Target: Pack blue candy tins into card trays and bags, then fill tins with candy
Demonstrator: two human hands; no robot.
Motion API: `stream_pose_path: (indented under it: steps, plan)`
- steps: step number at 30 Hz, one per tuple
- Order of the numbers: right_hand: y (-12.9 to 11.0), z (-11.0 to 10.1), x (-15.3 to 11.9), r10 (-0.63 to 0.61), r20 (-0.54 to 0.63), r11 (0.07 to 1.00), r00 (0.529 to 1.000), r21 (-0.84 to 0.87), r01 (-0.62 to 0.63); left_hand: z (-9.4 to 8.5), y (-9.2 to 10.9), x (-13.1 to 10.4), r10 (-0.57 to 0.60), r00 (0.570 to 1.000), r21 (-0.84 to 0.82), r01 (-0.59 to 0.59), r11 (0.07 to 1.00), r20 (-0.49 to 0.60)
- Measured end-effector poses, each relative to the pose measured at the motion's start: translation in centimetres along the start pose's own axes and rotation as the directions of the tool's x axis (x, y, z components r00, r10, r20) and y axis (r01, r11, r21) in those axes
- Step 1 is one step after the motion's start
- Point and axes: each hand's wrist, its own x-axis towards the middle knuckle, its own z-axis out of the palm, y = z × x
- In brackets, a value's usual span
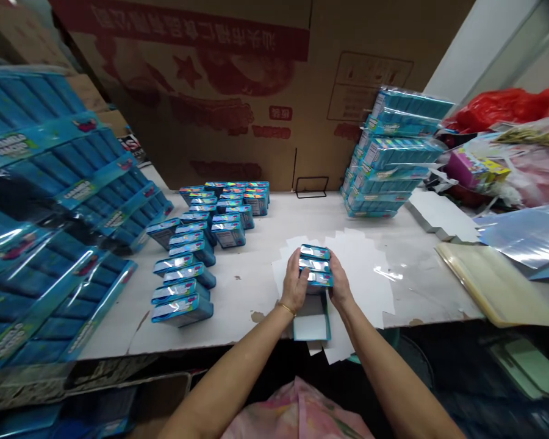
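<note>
Three small blue packets stand in a row between my hands, over the far end of an open teal-edged box with a white inside. My left hand presses on their left side, its thumb over the near packet. My right hand grips the same packets from the right. Loose white sheets lie spread under and around the box. To the left on the white table, several blue packets stand in uneven rows.
Wrapped blue display packs are stacked high at the left, more at the back right. A large carton stands behind. Plastic sheets and a red bag are at the right.
</note>
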Motion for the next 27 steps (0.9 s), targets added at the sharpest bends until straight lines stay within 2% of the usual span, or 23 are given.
stream_pose_path:
  steps: [2,3,4,6,8,9,11,13,14,15,16,17,18,20,21,22,24,26,27]
  plan:
    - [-1.2,-0.4,0.3,-0.052,0.039,0.969,0.998,-0.239,0.06,-1.1,-0.6,-0.6,-0.088,0.996,0.01,0.087,0.996,0.019]
    - [-2.0,-0.4,0.3,-0.118,0.076,0.911,0.99,-0.388,0.138,-1.7,-0.9,-1.0,-0.122,0.992,0.028,0.122,0.992,0.029]
    - [-2.9,-0.2,0.2,-0.189,0.146,0.812,0.971,-0.533,0.238,-2.3,-1.0,-1.4,-0.143,0.989,0.048,0.141,0.989,0.047]
    - [-4.3,0.5,-0.3,-0.255,0.37,0.524,0.894,-0.724,0.449,-3.0,-1.3,-2.3,-0.135,0.984,0.096,0.124,0.988,0.117]
    - [-4.9,1.6,-0.7,-0.175,0.576,0.261,0.798,-0.755,0.602,-3.2,-1.3,-3.2,-0.1,0.969,0.139,0.07,0.988,0.224]
    - [-4.9,2.1,-0.8,-0.119,0.639,0.168,0.76,-0.742,0.65,-3.2,-1.2,-3.7,-0.092,0.96,0.167,0.048,0.985,0.266]
    - [-4.6,2.6,-0.8,-0.041,0.716,0.062,0.697,-0.695,0.717,-3.5,-0.9,-4.9,-0.083,0.948,0.227,0.012,0.974,0.308]
    - [-4.4,2.5,-0.7,-0.024,0.762,0.038,0.647,-0.646,0.762,-4.8,-0.4,-6.6,-0.054,0.967,0.28,-0.019,0.96,0.25]
    - [-4.5,2.4,-0.7,-0.033,0.783,0.05,0.621,-0.62,0.783,-6.0,-0.1,-7.6,-0.024,0.988,0.314,-0.026,0.949,0.153]
    - [-4.7,2.5,-0.8,-0.051,0.8,0.075,0.598,-0.594,0.801,-7.6,0.3,-8.6,0.017,1.0,0.351,-0.02,0.936,0.012]
    - [-5.0,2.8,-1.1,-0.08,0.808,0.112,0.584,-0.575,0.81,-9.4,0.6,-9.5,0.065,0.985,0.388,0.003,0.922,-0.161]
    - [-5.2,3.4,-1.5,-0.114,0.805,0.166,0.582,-0.562,0.81,-11.4,0.8,-10.4,0.117,0.932,0.415,0.039,0.909,-0.343]
    - [-5.3,4.5,-2.0,-0.143,0.795,0.243,0.59,-0.549,0.8,-13.6,0.9,-11.0,0.162,0.849,0.423,0.078,0.903,-0.503]
    - [-4.8,7.7,-3.3,-0.157,0.76,0.462,0.631,-0.508,0.727,-17.7,0.4,-11.5,0.179,0.676,0.353,0.128,0.927,-0.715]
    - [-4.2,9.8,-4.0,-0.134,0.739,0.589,0.66,-0.477,0.653,-19.4,-0.1,-11.2,0.127,0.63,0.267,0.131,0.955,-0.766]
    - [-3.2,12.1,-4.5,-0.092,0.723,0.707,0.685,-0.437,0.555,-20.9,-0.8,-10.7,0.029,0.618,0.137,0.129,0.982,-0.786]
    - [-0.6,16.8,-5.1,0.035,0.664,0.873,0.747,-0.384,0.3,-22.7,-2.2,-9.2,-0.219,0.661,-0.179,0.129,0.975,-0.718]
    - [2.5,20.9,-5.3,0.151,0.622,0.94,0.768,-0.331,0.083,-23.3,-3.3,-7.8,-0.381,0.709,-0.424,0.127,0.897,-0.594]
    - [3.9,22.5,-5.3,0.143,0.623,0.959,0.769,-0.28,0.049,-23.2,-3.6,-7.3,-0.417,0.724,-0.5,0.116,0.858,-0.549]
